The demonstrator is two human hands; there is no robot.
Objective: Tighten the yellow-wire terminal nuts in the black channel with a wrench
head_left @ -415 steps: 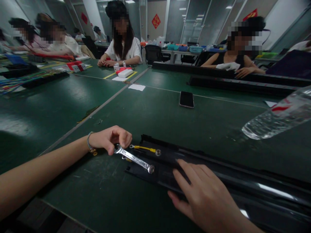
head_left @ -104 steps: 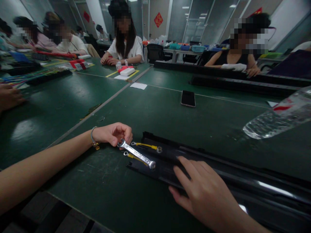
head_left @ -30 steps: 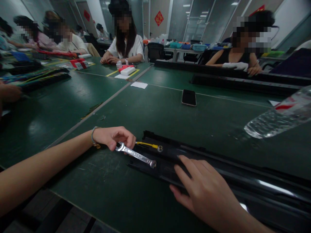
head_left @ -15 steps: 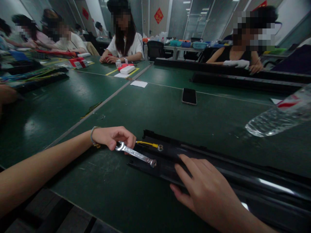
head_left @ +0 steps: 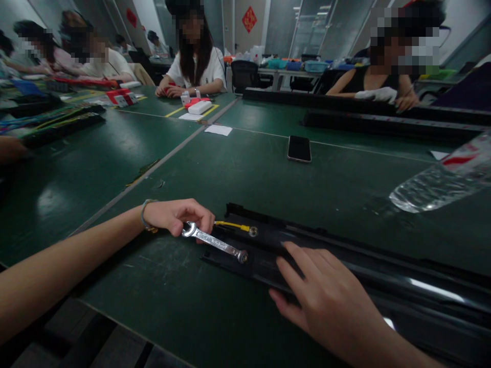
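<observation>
My left hand [head_left: 179,215] is closed on one end of a silver wrench [head_left: 214,242]. The wrench's far end sits on a fastener at the left end of a long black channel [head_left: 345,260] lying on the green table [head_left: 245,174]. A short yellow wire [head_left: 232,225] with a ring terminal lies on the channel just behind the wrench. My right hand [head_left: 326,301] rests flat on the channel, fingers spread, pressing it down to the right of the wrench.
A black phone [head_left: 299,148] lies mid-table, a clear plastic water bottle [head_left: 441,181] on its side at the right. More black channels [head_left: 383,122] run along the far side. Several people sit at work opposite and at the left. A white paper slip [head_left: 218,130] lies beyond.
Over the earlier frames the wrench's held end has swung slightly back and forth about the fastener. In the last second almost nothing has moved except a small shift of view.
</observation>
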